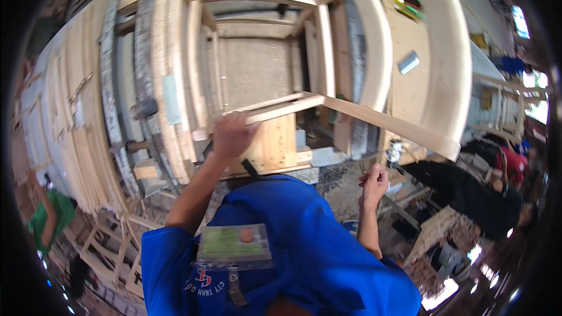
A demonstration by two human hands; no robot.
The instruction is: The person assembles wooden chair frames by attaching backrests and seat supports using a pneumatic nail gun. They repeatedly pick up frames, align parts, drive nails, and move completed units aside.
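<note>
Your left hand (231, 134) clasps the front rail of the bare wooden chair frame (257, 52) straight ahead — stiff, light, awkwardly bulky; hold near joints. Your right hand (374, 182) hangs loosely curled, empty.

A stack of pale wooden boards (70, 111) filled the left side of the frame, bending along the rim. At the upper right, broad curved wooden panels (445, 52) stood side by side, and a small grey block (408, 62) lay on the flat sheet between them, with a yellow and green object (407, 1) above it. In the lower left lay small wooden frames (120, 246). At the right edge sat another person in dark clothes (474, 193).
</note>
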